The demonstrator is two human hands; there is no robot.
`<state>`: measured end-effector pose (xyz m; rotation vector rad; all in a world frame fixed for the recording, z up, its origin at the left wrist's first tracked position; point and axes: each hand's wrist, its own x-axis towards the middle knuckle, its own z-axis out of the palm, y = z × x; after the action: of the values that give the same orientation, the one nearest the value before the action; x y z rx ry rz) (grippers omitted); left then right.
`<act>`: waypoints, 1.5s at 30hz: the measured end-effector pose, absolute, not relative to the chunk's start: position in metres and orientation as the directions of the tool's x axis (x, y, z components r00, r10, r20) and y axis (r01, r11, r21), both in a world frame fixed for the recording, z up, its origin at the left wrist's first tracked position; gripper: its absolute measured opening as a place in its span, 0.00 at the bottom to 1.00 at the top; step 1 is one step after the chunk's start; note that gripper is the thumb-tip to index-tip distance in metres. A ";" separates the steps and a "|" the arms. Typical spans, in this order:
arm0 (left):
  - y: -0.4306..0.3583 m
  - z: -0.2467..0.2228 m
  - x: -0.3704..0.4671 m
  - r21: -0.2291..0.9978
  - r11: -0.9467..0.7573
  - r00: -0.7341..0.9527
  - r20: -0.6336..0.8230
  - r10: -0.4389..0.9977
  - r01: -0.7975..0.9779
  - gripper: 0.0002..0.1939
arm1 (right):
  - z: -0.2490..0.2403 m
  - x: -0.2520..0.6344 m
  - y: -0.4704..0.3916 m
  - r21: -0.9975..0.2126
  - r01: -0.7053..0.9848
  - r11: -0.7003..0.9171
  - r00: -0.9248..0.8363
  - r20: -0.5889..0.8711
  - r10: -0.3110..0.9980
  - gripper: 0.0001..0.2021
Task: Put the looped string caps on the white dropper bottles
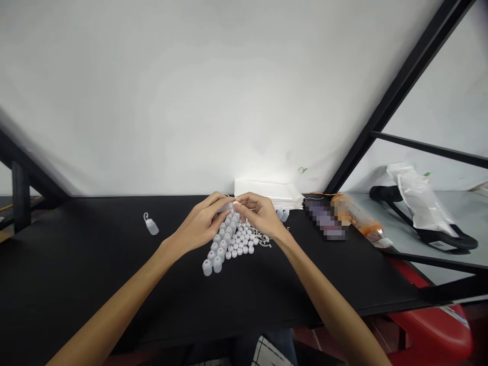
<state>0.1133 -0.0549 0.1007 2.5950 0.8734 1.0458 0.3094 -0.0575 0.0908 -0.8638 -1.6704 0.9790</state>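
Note:
My left hand (200, 223) is closed around a small translucent plastic bottle (226, 206), held above the black table. At the bottle's mouth, my right hand (263, 216) pinches a white cap (236, 204); whether the cap is seated is hidden by the fingers. Below the hands stand rows of upright translucent bottles (217, 263) without caps. A cluster of loose white caps (240, 245) lies to their right. Thin whitish curved strips (264, 239) lie beside the caps, partly behind my right hand. Farther left, a capped bottle with a hook (151, 226) lies on its side.
White sheets or bags (267, 190) lie against the wall. More small bottles (282, 215) sit by my right wrist. A blurred dark flat object (326, 219) and an orange-labelled bottle (360, 221) lie at the right. Black metal frames (381, 119) flank the black table (95, 254); a red stool (434, 330) stands below.

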 end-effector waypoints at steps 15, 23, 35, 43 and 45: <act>-0.045 0.068 0.120 0.274 -0.861 0.428 0.778 0.460 0.429 0.17 | 0.066 0.292 -0.045 -0.926 0.159 0.343 -0.070 0.336 0.939 0.18; -0.046 0.066 0.118 0.291 -0.828 0.329 0.815 0.477 0.479 0.17 | 0.073 0.297 -0.052 -0.949 -0.104 0.298 -0.220 0.314 0.924 0.10; -0.046 0.066 0.124 0.245 -0.892 0.321 0.869 0.376 0.381 0.12 | 0.071 0.296 -0.053 -0.808 0.342 0.479 -0.190 0.440 0.878 0.21; -0.044 0.074 0.122 0.364 -0.870 0.323 0.823 0.468 0.331 0.11 | 0.076 0.300 -0.059 -0.880 0.169 0.445 -0.244 0.400 0.884 0.18; -0.042 0.072 0.118 0.368 -0.868 0.357 0.803 0.477 0.334 0.12 | 0.079 0.301 -0.060 -0.909 0.111 0.403 -0.308 0.354 0.883 0.18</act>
<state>0.1175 -0.0421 0.0721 2.4688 0.7434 1.5351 0.3011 -0.0596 0.0788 -0.8778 -1.7053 1.0138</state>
